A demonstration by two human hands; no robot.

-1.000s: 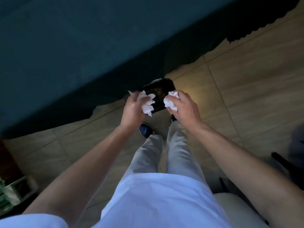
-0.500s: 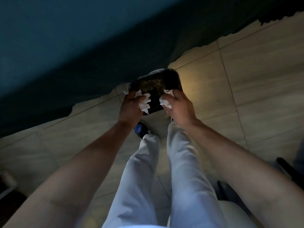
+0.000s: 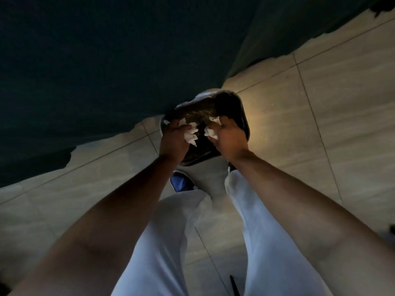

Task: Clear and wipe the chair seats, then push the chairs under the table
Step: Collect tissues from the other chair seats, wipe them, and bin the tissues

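A small bin lined with a black bag (image 3: pixel 229 107) stands on the tiled floor beside a dark teal wall. Both my hands hover over its open mouth. My left hand (image 3: pixel 173 138) is closed around a crumpled white tissue (image 3: pixel 190 133). My right hand (image 3: pixel 227 137) grips another crumpled white tissue (image 3: pixel 210 131). The two wads sit close together above the bag's inside. No chair seat shows in this view.
The dark teal wall (image 3: pixel 106 71) fills the upper left, its ragged lower edge meeting the beige floor tiles (image 3: pixel 320 103). My legs in light trousers (image 3: pixel 166 242) and a blue shoe (image 3: pixel 181 183) stand just short of the bin. A thin dark object (image 3: pixel 234 285) lies at the bottom.
I have stepped closer to the bin, which now looks larger. Both hands, still holding the tissues, have moved forward over its mouth. The pale chair seat at lower right has left the view.
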